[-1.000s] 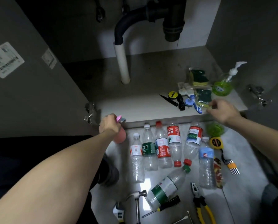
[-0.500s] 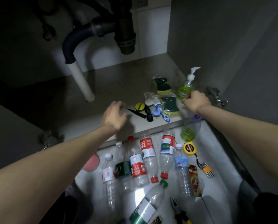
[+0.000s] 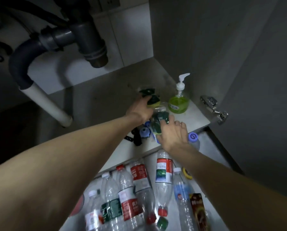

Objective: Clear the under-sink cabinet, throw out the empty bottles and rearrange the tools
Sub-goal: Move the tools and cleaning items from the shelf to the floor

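Both my hands are at the front right of the cabinet floor [image 3: 92,104]. My left hand [image 3: 139,108] reaches the rear sponge pack [image 3: 153,100], green on yellow, and its fingers close on the pack's left edge. My right hand [image 3: 172,134] grips a second sponge [image 3: 157,122], dark green in clear wrap, with the thumb on top. A blue-headed brush [image 3: 144,132] and a black tool [image 3: 137,139] lie just left of my right hand. Several empty plastic bottles [image 3: 162,177] lie side by side on the tiled floor in front of the cabinet.
A green soap pump bottle [image 3: 178,104] stands at the cabinet's right front corner. A purple-capped bottle [image 3: 193,137] lies under my right wrist. The drain pipe [image 3: 44,100] comes down at the left. A door hinge [image 3: 212,105], a yellow tape measure [image 3: 187,173] and a snack packet [image 3: 197,210] are to the right.
My left hand moved right and further in, from the cabinet's front edge to the rear sponge pack. My right hand left the pump bottle and took hold of the wrapped sponge. The view shifted right.
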The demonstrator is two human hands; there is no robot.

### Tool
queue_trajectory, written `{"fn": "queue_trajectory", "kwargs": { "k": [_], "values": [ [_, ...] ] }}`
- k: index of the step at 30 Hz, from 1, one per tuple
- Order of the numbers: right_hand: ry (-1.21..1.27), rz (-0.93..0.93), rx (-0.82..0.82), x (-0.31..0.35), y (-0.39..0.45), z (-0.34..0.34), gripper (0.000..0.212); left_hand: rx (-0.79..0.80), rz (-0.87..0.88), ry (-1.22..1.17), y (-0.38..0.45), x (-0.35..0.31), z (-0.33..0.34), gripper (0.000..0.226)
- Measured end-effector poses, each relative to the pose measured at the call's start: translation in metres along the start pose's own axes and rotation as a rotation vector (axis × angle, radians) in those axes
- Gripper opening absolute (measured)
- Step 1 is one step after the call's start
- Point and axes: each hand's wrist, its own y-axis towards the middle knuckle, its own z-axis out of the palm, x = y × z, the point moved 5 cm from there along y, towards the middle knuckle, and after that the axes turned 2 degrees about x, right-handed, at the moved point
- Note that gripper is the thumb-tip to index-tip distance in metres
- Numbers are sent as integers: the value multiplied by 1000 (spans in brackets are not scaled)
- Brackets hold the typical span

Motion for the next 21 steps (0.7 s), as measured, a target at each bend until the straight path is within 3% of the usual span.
{"fn": "queue_trajectory", "kwargs": {
  "k": [4, 9, 14, 18, 21],
  "values": [
    [39, -16, -2, -5, 3, -5, 33, 24, -114, -48, 40, -3, 26, 54],
    [51, -34, -12, -6, 2, 0, 34, -53, -123, -368, 65, 2, 30, 43],
    [115, -21, -67, -5, 6, -1, 34, -182, -199, -352, 67, 24, 11, 24],
    [181, 50, -139, -5, 15, 0, 47, -357, -174, -440, 48, 49, -19, 26],
    [203, 115, -103, 0, 23, 5, 68, -383, -160, -471, 20, 73, -34, 34]
  ]
}}
